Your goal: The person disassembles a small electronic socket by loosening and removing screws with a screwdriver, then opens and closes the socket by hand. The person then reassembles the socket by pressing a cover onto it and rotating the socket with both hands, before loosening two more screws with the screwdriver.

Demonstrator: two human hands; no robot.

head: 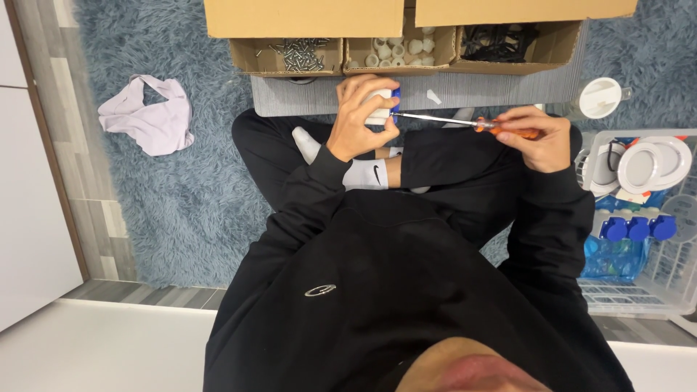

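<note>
3 blue caps [638,228], 3 cardboard trays [287,64] — 1 screwdriver [465,121], 1 cloth [149,115].

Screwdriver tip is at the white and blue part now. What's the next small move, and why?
Probably turn the screwdriver in place with the right hand. Its tip already meets the white and blue part, which the left hand grips firmly over the lap, so nothing seems to need repositioning. Whether the tip sits in a screw head cannot be seen.
</note>
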